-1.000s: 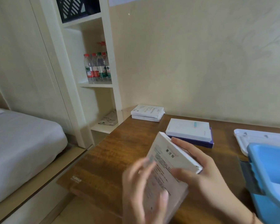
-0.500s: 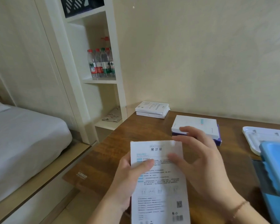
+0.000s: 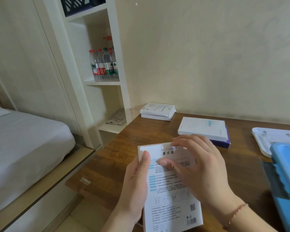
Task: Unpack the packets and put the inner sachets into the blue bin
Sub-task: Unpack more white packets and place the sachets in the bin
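Observation:
I hold a flat white packet [image 3: 172, 208] printed with text, back side up, above the near edge of the wooden desk [image 3: 141, 131]. My left hand [image 3: 136, 185] grips its left edge, thumb on the top left corner. My right hand [image 3: 199, 169] is curled over the packet's top edge, fingertips at the flap and blurred. The blue bin [image 3: 286, 173] stands at the right edge of the view, partly cut off. Another white packet [image 3: 202, 128] lies on a purple one [image 3: 222, 143] beyond my hands. Two stacked white packets [image 3: 157, 111] lie at the desk's far left corner.
A white tray or lid [image 3: 264, 139] lies behind the blue bin. A white shelf unit [image 3: 105, 82] with several water bottles [image 3: 104, 64] stands left of the desk against the wall. A bed [image 3: 23, 144] with grey sheets fills the left side.
The packet has turned from tilted on edge to flat, text side facing me. My left hand took its left edge and my right hand moved up onto its top edge.

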The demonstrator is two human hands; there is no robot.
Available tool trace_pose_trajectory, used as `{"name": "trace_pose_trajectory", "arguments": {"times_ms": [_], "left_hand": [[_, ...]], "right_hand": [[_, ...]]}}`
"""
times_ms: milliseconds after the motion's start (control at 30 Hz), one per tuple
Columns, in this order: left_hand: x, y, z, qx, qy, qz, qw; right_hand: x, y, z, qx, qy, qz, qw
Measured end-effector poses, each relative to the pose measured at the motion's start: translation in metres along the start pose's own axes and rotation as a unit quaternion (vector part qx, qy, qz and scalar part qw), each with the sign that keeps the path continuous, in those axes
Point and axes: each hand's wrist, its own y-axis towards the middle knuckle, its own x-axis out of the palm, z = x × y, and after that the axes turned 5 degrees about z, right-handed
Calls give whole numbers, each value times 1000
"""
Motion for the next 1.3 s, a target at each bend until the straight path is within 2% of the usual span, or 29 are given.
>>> {"name": "trace_pose_trajectory", "arguments": {"times_ms": [133,333,433,567,867,1300], "left_hand": [[1,2,-1,3,3,-1,1000],[3,4,-1,9,22,0,1000],[3,4,-2,7,35,-1,999],[2,4,-3,-3,34,3,999],[5,5,-1,4,45,5,999],[6,7,-4,17,54,2,998]], "right_hand": [[0,-1,2,-4,-8,2,1000],[-2,-13,2,-84,-50,36,995],[-3,-16,4,-103,-62,26,992],[-8,-16,4,-107,-66,1,992],[-10,-13,10,-148,-80,20,986],[-13,-13,7,-146,-92,11,985]]}}
